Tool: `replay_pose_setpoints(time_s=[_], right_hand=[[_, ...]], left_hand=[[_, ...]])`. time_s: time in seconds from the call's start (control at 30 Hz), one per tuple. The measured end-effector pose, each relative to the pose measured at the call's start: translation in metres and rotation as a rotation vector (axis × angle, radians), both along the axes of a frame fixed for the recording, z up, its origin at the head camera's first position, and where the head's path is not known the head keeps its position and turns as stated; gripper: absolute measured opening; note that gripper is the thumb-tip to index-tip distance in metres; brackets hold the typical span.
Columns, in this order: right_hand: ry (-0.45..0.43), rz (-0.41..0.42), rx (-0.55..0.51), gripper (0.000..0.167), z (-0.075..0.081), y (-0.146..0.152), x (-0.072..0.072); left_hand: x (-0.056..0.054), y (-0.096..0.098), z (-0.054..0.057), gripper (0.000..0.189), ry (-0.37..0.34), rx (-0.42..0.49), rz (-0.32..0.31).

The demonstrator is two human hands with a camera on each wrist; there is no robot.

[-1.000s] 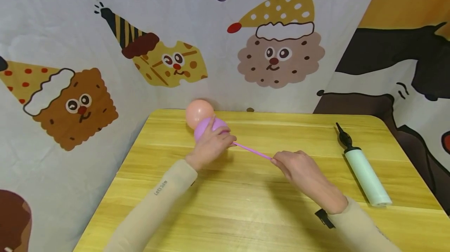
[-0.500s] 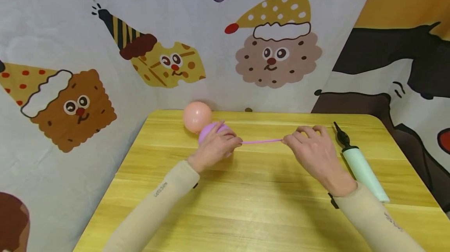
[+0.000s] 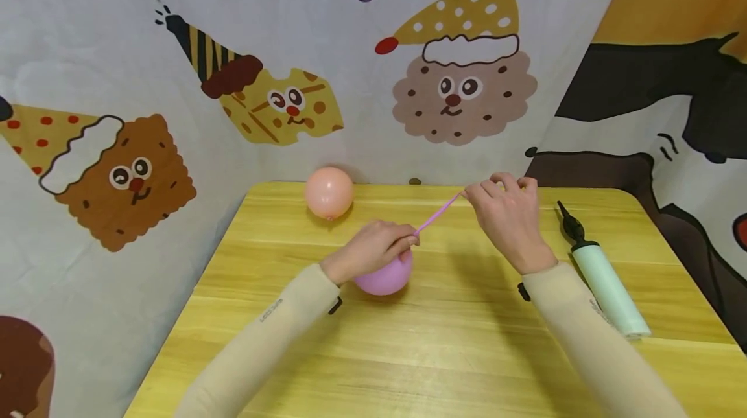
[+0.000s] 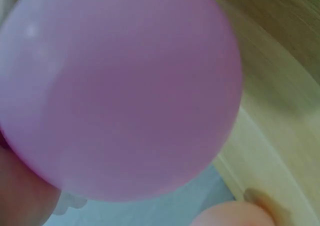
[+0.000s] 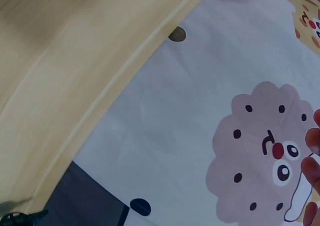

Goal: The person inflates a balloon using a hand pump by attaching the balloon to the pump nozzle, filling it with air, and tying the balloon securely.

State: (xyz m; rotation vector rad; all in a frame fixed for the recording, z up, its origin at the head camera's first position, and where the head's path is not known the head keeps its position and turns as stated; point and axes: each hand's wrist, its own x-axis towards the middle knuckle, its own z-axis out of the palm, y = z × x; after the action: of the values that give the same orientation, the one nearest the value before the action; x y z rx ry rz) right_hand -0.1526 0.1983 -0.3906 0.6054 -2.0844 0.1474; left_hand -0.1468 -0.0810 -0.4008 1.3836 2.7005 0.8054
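Observation:
A round purple balloon (image 3: pixel 383 277) hangs under my left hand (image 3: pixel 376 248), whose thumb and fingers pinch its neck. From that pinch the stretched neck (image 3: pixel 438 214) runs up and right to my right hand (image 3: pixel 506 214), which pinches its far end. The left wrist view is mostly filled by the balloon (image 4: pixel 125 96), with a bit of the left hand (image 4: pixel 25 191) at the lower left. Only the fingertips (image 5: pixel 311 171) of the right hand show at the right wrist view's edge.
An inflated peach balloon (image 3: pixel 329 193) sits at the table's back left. A pale green hand pump (image 3: pixel 609 288) with a black nozzle lies on the right. The wooden table (image 3: pixel 408 366) meets a printed cloth backdrop (image 3: pixel 367 81) behind.
The purple balloon has come away from beside the peach one, nearer and rightward, and now hangs below the left hand. The right hand has risen, swinging the stretched neck from downward to upward right.

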Motion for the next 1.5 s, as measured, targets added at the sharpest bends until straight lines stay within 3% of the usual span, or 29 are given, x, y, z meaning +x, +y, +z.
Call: replay_pose_setpoints(time_s=[0.17, 0.3, 0.57, 0.67, 0.8, 1.0, 1.1, 1.23, 1.33, 1.5], right_hand=[[0.004, -0.011, -0.014, 0.015, -0.003, -0.005, -0.01], [-0.001, -0.021, -0.013, 0.015, -0.004, -0.009, -0.013], [-0.024, -0.045, -0.039, 0.031, -0.008, -0.019, -0.022], [-0.093, -0.065, -0.051, 0.029, -0.013, -0.024, -0.025], [-0.242, -0.088, -0.082, 0.023, -0.023, -0.032, -0.02], [-0.49, -0.041, -0.176, 0.022, -0.038, -0.049, 0.002], [-0.63, 0.017, -0.238, 0.022, -0.04, -0.055, 0.014], [-0.776, 0.076, -0.31, 0.018, -0.036, -0.059, 0.027], [-0.81, 0.098, -0.311, 0.015, -0.033, -0.059, 0.033], [-0.744, 0.15, -0.264, 0.011, -0.03, -0.055, 0.04]], left_hand=[[-0.002, 0.004, -0.002, 0.014, -0.15, 0.028, -0.023], [-0.002, 0.003, -0.004, 0.012, -0.285, 0.07, -0.081], [0.0, -0.002, -0.004, 0.021, -0.688, 0.224, -0.19], [0.0, -0.004, -0.005, 0.027, -0.797, 0.308, -0.216], [0.001, -0.007, -0.007, 0.034, -0.877, 0.451, -0.232], [0.0, -0.009, -0.014, 0.044, -1.023, 0.809, -0.175], [0.0, -0.008, -0.017, 0.044, -1.033, 0.942, -0.085], [0.001, -0.007, -0.019, 0.042, -1.003, 1.02, 0.017], [0.0, -0.006, -0.02, 0.041, -0.98, 1.009, 0.049], [-0.001, -0.005, -0.018, 0.04, -0.917, 0.935, 0.06]])
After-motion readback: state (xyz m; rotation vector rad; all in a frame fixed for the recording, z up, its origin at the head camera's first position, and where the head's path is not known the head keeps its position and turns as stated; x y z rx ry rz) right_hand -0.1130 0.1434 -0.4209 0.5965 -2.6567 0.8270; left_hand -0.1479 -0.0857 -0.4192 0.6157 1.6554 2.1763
